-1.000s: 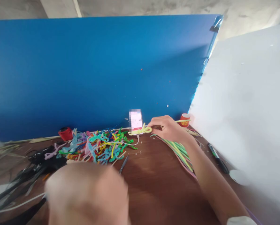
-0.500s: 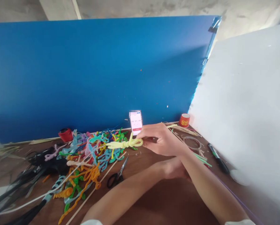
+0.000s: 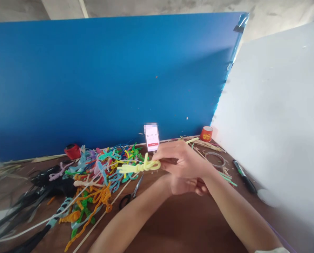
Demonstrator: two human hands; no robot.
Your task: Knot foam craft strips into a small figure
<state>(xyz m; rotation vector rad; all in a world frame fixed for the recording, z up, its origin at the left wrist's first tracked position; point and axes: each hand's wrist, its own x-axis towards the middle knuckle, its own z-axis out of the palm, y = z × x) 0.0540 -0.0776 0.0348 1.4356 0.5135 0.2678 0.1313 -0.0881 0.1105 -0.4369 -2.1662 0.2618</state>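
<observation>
Blue board (image 3: 106, 80) rises beyond the hands, behind a brown tabletop (image 3: 172, 225). Extending leftward from the fingertips of the right hand (image 3: 183, 158) is a pale yellow bundle (image 3: 139, 168) of fuzzy stems, looped and knotted. That hand pinches the loop between thumb and fingers. The left hand (image 3: 183, 185), fingers curled, is beneath it, partly hidden; whether it holds anything cannot be told. Left of the hands lie scissors (image 3: 133, 196) and a colourful heap of stems (image 3: 102, 168). The bundle looks light, soft, bendable, hardly slippery; its knotted middle seems the firmest hold, as squeezed loops could flatten.
</observation>
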